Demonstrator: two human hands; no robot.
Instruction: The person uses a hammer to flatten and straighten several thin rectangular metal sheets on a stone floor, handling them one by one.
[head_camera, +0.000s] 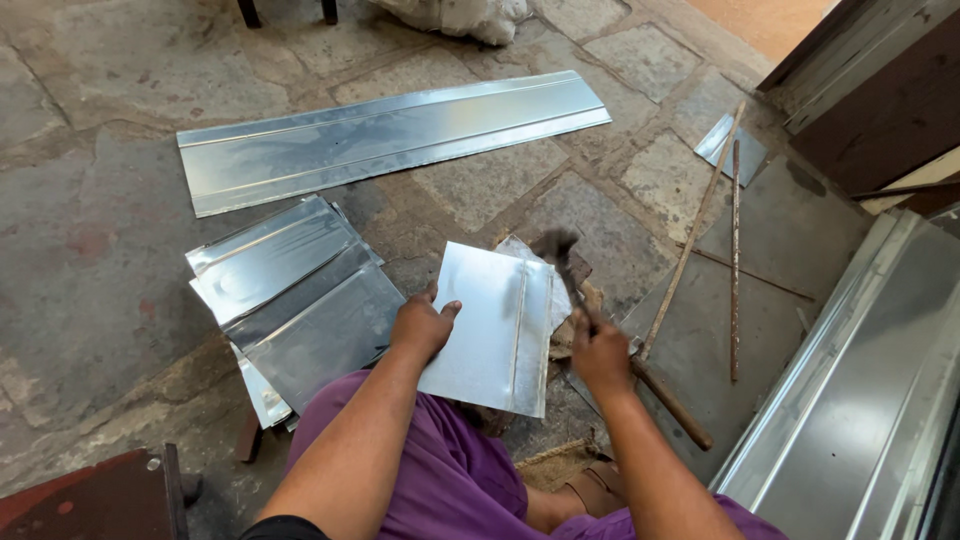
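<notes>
My left hand (422, 325) grips the left edge of a small shiny metal sheet (490, 325) with a raised seam down its right side. The sheet rests over my knee in purple cloth. My right hand (598, 352) is shut on the handle of a hammer (560, 255). The hammer's dark head is blurred just above the sheet's upper right corner, near the seam.
A stack of folded metal sheets (295, 290) lies to the left on the stone floor (90, 250). A long metal strip (390, 135) lies farther away. Thin rods (735, 260) and a wooden stick (690, 235) lie at the right, beside large metal panels (860, 400).
</notes>
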